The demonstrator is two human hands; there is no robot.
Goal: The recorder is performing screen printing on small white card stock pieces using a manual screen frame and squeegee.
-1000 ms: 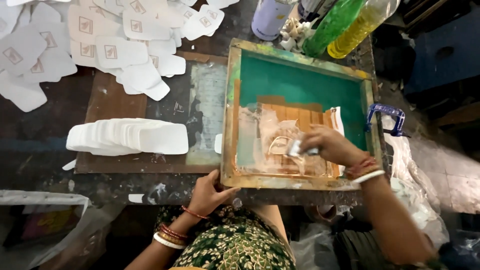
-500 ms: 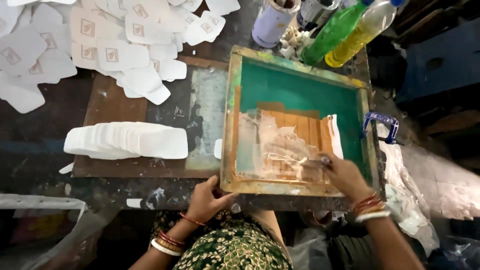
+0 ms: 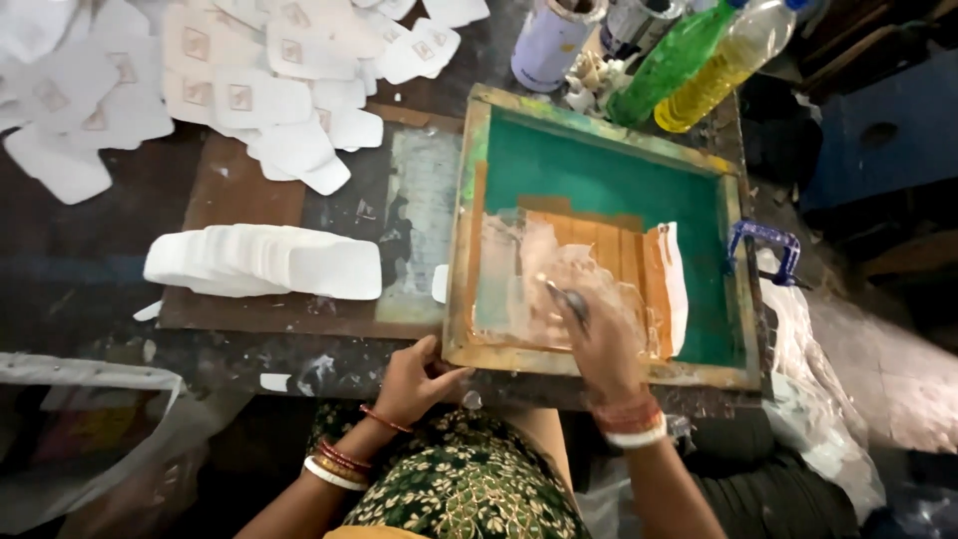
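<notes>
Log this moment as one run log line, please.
left hand: gripping corner of screen frame | right hand: holding small tool on the mesh | blank cards: fanned left of frame

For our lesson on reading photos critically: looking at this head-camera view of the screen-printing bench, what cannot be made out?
- Head view: the tool in the right hand is mostly covered by the fingers; only a blurred tip shows.
- What lies under the wooden screen frame: hidden by the mesh.
- The marks on the printed white cards: too small.
- The green bottle and yellow bottle: tops cut off by the edge.
</notes>
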